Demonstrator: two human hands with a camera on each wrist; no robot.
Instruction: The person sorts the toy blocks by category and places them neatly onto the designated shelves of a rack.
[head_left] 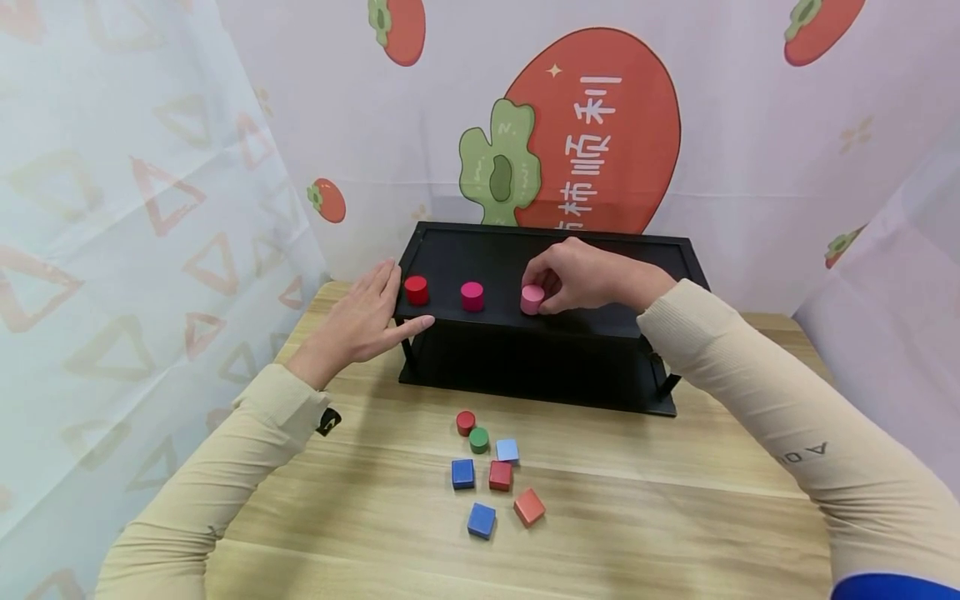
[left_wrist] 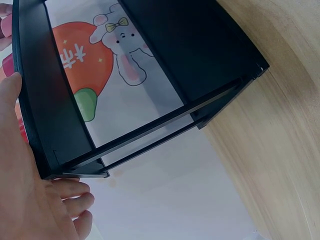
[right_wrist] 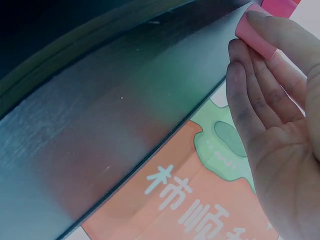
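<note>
Right hand (head_left: 583,275) pinching pink cylinder (head_left: 531,301), black shelf (head_left: 472,254)

- Wood-grain counter (head_left: 360,508): black shelf (head_left: 480,254), far side; small red cylinder (head_left: 466,422), green cylinder (head_left: 478,440) and five blue or red cubes (head_left: 500,476), nearer.
- Along the shelf top's near edge, left to right: bright red cylinder (head_left: 417,290), magenta cylinder (head_left: 472,297), pink cylinder (head_left: 532,300).

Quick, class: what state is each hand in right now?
Left hand: open, touching the left end of the shelf.
Right hand: holding the light-pink cylinder.
</note>
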